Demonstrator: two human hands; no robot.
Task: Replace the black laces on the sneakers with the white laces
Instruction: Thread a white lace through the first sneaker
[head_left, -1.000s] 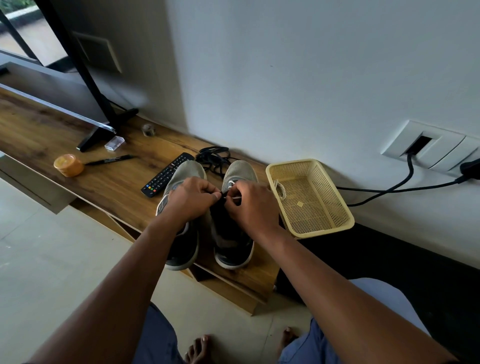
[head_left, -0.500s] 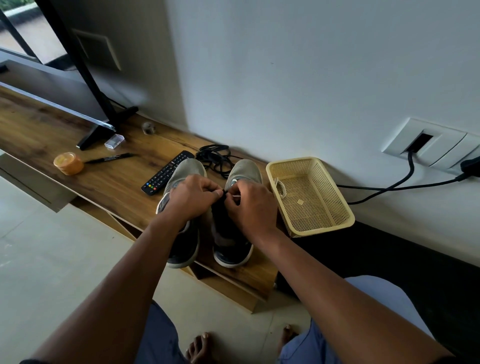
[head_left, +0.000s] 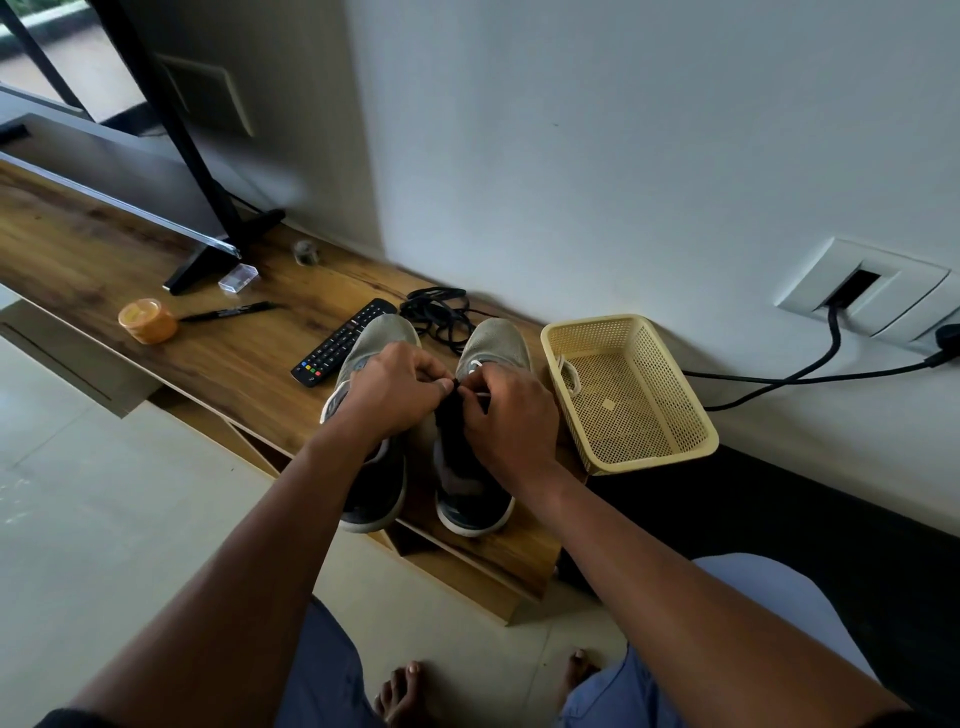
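**Both hands at the right sneaker's lacing**

I see my left hand (head_left: 390, 388) and my right hand (head_left: 511, 415) meeting over the right sneaker (head_left: 475, 467), fingers curled in close. The right hand pinches a thin white lace (head_left: 480, 397) whose short length shows between the thumb and the shoe's tongue. The left hand's fingertips are pinched together at the same spot, right against the right hand's; I cannot tell whether they grip the lace or the edge of the shoe.

The pair stands side by side on the wooden worktop (head_left: 234, 358), toes toward the wall, heels overhanging the near edge. The left sneaker (head_left: 374, 488) sits just beside its mate, partly hidden by my left wrist. A tangle of black laces (head_left: 441, 312) lies on the worktop just beyond the toes, near the wall.

To the right of the shoes stands a yellow plastic basket (head_left: 631, 395), with a loop of white lace at its near left rim. To the left lie a black remote (head_left: 343, 343), touching the left sneaker's toe, then a black marker (head_left: 228, 313) and an orange round container (head_left: 147, 320), well apart from the shoes.
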